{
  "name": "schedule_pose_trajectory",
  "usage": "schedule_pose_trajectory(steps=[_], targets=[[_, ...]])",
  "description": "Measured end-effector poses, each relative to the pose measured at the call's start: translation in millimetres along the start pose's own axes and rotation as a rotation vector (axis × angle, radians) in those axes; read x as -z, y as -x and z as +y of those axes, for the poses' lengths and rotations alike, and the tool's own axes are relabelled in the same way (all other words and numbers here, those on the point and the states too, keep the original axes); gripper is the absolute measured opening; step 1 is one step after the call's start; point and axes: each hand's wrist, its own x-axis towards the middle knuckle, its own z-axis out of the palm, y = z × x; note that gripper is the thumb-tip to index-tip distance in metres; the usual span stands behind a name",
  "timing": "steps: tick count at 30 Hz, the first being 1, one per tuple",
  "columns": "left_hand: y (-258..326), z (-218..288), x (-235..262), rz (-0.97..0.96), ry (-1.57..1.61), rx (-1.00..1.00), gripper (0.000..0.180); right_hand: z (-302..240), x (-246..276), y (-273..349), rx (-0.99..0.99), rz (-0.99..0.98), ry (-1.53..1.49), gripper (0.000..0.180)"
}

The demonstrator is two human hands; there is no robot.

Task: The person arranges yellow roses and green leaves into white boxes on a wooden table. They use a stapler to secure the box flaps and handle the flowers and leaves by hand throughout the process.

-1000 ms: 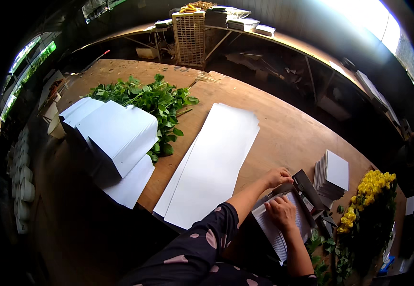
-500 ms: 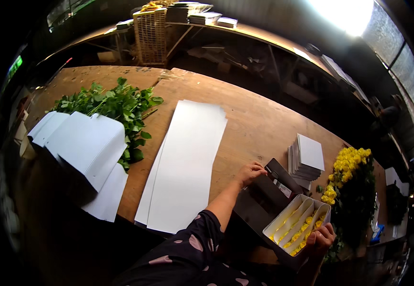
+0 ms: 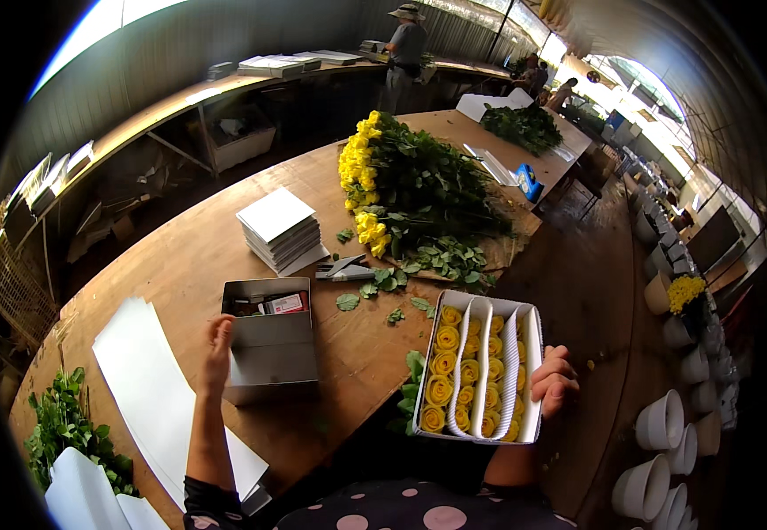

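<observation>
My right hand (image 3: 555, 382) has its grip closed on the right edge of the wrapped bundle of yellow roses (image 3: 480, 369), fingers curled over the white corrugated sleeve. I hold it just off the tabletop (image 3: 224, 238) edge, at about five o'clock from the open metal box (image 3: 270, 340). My left hand (image 3: 217, 353) lies loosely open, fingers flat against the left side of that box, gripping nothing that I can see.

By my reckoning the bundle is packed: the blooms sit in tidy rows between the card folds. The loose pile of yellow roses (image 3: 401, 185) at twelve o'clock is unwrapped.

The bundle's long axis runs roughly twelve to six, leaning slightly toward one, with the flower faces turned up at me; the stems are hidden beneath.
</observation>
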Motion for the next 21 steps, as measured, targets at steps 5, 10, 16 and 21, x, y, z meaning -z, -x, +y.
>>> schedule_pose_trajectory(steps=[5,10,16,21], targets=[[185.3,58.6,-145.1,-1.160,0.231,1.093,0.073,-14.9,34.1,55.6,-0.138,0.011,-0.072,0.045],[302.1,40.9,-199.9,-1.054,0.827,1.251,0.083,-86.6,46.5,59.7,-0.089,-0.104,-0.034,0.040],[297.1,76.4,-263.1,-0.805,1.366,0.857,0.078,-173.7,56.3,46.9,0.481,-0.274,-0.034,0.024],[265.7,107.2,-214.4,-0.574,1.460,0.413,0.074,-195.8,42.7,72.8,0.241,-0.139,-0.049,0.031]])
